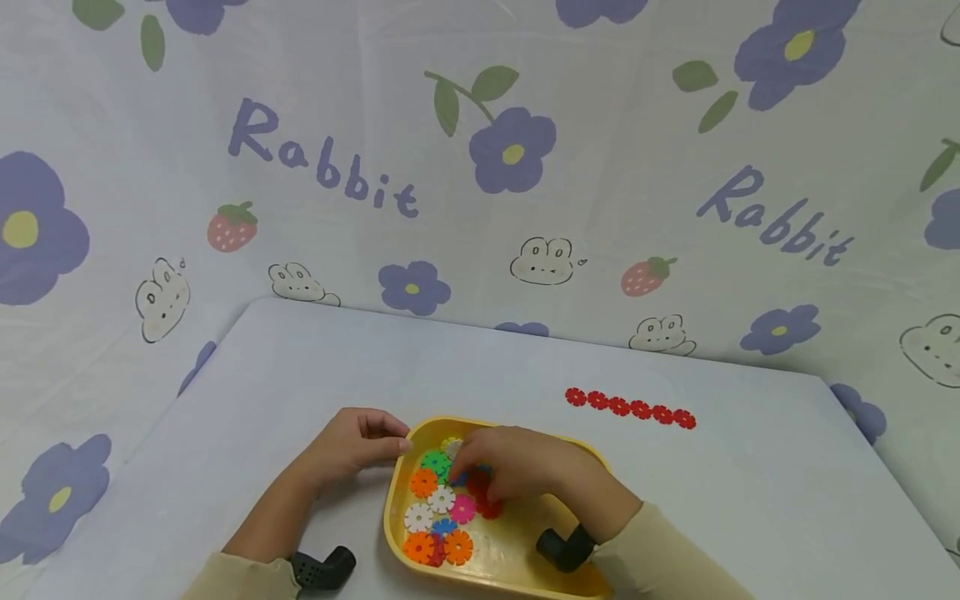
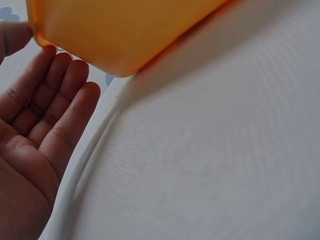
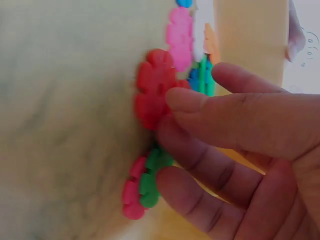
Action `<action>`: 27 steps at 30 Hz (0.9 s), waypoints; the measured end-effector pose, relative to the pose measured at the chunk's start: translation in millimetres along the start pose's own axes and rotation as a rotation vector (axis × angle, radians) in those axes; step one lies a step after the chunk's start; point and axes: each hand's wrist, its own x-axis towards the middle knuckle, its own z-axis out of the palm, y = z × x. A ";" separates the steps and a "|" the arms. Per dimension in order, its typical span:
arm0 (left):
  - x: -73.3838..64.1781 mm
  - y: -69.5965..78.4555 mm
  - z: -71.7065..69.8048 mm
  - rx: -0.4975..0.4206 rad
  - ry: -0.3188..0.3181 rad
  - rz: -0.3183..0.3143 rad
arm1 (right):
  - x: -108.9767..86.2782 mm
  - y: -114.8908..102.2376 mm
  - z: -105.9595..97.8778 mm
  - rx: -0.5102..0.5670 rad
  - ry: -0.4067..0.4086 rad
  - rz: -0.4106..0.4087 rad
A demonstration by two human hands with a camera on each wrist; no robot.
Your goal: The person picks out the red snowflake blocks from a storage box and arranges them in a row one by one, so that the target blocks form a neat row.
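Observation:
My left hand (image 1: pixel 348 446) is at the left rim of a shallow yellow plastic tray (image 1: pixel 517 537). In the left wrist view its thumb and fingertips pinch the corner of the tray (image 2: pixel 120 35). Reaching down into the tray, my right hand (image 1: pixel 521 462) has its thumb and fingers at a red notched plastic disc (image 3: pixel 151 90), pinching it. Around it lie loose notched discs: an orange disc (image 1: pixel 423 482), a white disc (image 1: pixel 418 517), a pink disc (image 1: pixel 462 508) and a green disc (image 3: pixel 150 187). The right hand covers part of the pile.
A straight row of several red discs (image 1: pixel 630 407) lies on the white table (image 1: pixel 765 467) beyond the tray to the right. Behind the table hangs a cloth (image 1: pixel 600 183) printed with flowers and rabbits. A black wrist device (image 1: pixel 324 568) sits on each wrist.

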 end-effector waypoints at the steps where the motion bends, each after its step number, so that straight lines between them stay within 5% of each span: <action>1: 0.0 -0.2 -0.3 0.000 0.000 0.002 | 1.1 0.1 0.7 -0.004 -0.001 -0.008; 14: -0.1 -1.3 -0.6 -0.022 -0.015 0.009 | 6.5 -3.6 6.3 0.080 -0.043 0.086; 27: 1.3 -2.8 -0.5 -0.022 -0.013 0.006 | 5.4 -3.3 4.6 0.189 -0.065 0.066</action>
